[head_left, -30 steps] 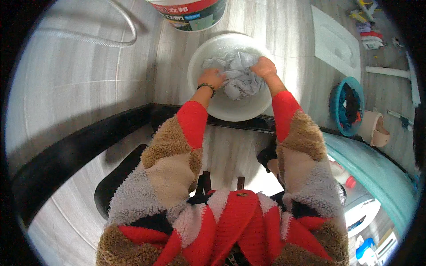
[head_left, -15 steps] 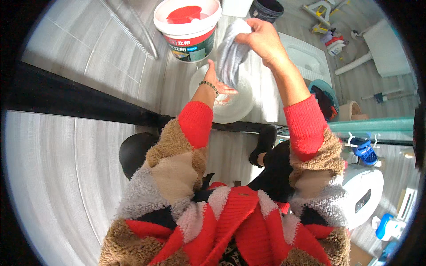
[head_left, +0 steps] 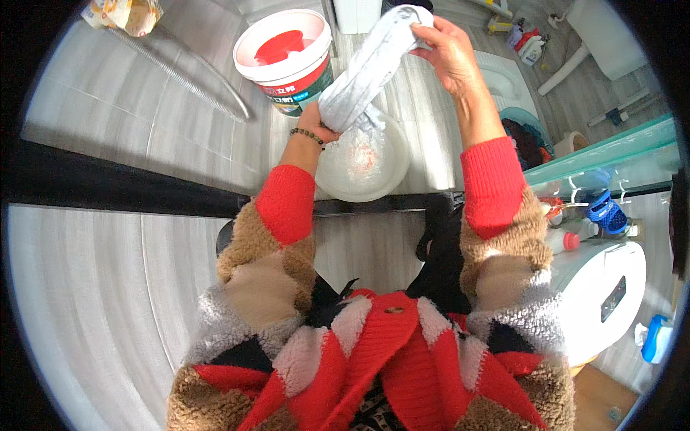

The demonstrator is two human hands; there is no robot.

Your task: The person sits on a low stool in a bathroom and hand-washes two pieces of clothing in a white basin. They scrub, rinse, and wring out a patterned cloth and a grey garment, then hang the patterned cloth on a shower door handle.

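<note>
A wet, light grey piece of cloth [head_left: 366,72] stretches slantwise between my two hands. My left hand [head_left: 316,123], with a beaded bracelet on its wrist, is wrapped round the lower end; the cloth hides some of its fingers. Up and to the right, my right hand [head_left: 447,56] pinches the other end between thumb and fingers. Beneath the cloth, a pale round basin [head_left: 397,167] stands on the floor, holding water that glints in the light. A loose wet tail of the cloth hangs over it. Close behind my left hand is a white and green bucket [head_left: 284,80].
A red scoop [head_left: 279,47] lies in the bucket. A squat toilet [head_left: 507,77] and a teal tub of dark clothes [head_left: 528,140] are at right, beyond a glass edge [head_left: 611,149]. A dark sill [head_left: 129,179] crosses before me. A hose [head_left: 187,80] hangs left.
My left hand, open below the cloth before, has closed round its lower end and moved left. My right hand has moved slightly right and up, and the cloth is now stretched out.
</note>
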